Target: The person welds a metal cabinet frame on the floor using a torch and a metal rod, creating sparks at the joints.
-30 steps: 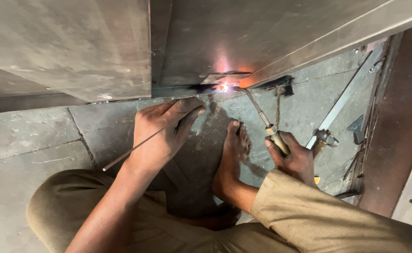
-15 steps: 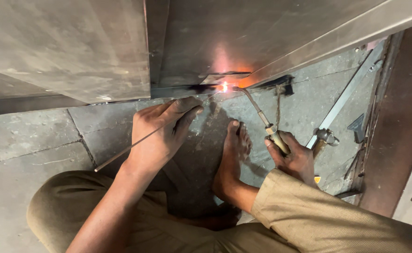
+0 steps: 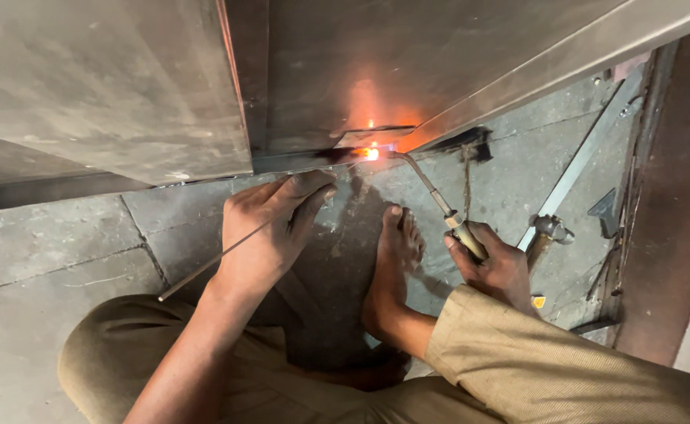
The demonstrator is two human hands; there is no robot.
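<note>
Grey concrete floor (image 3: 54, 259) lies nearest, under a bare foot (image 3: 392, 267). Left hand (image 3: 270, 228) pinches a thin straight filler rod (image 3: 203, 267); right hand (image 3: 498, 263) grips the torch (image 3: 431, 192), its bent tip glowing orange at the far steel panel's (image 3: 439, 55) seam.

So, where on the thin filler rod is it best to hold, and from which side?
Probably hold the filler rod at its cool middle, as the left hand does now, coming from the floor side, away from the flame. The rod runs slanted toward the glowing joint, so its far tip is hot, while the free tail points back toward the knee.
</note>
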